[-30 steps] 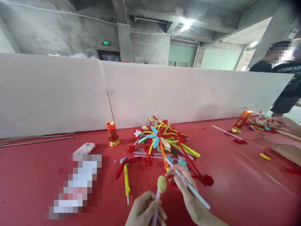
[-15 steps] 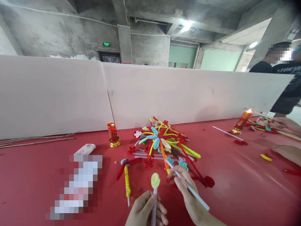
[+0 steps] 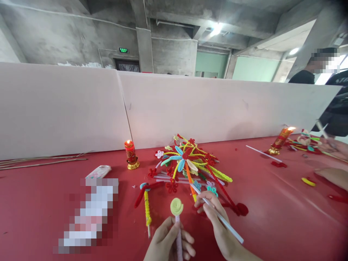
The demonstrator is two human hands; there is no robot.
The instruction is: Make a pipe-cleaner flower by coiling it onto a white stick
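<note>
The fuzzy flower (image 3: 176, 206), a pale yellow-green coil wound like a rosebud on a lilac stem, stood upright low in the middle, just above the red table (image 3: 272, 217); the left hand (image 3: 170, 243) was curled tight round the stem, thumb along it; beside it the right hand (image 3: 217, 224) pinched a thin white stick (image 3: 217, 214), smooth and straight, slanting up towards the heap. That heap of craft flowers (image 3: 187, 163) lay just beyond, a tangle of furry wire in red, yellow, blue and orange, with looped petals; a yellow twisted stem (image 3: 147, 210) lay to its left; a small red candle (image 3: 131, 154) in a gold holder burned near the white partition (image 3: 203, 108); another candle (image 3: 281, 139) stood far right, near another person's hand (image 3: 333, 175).
</note>
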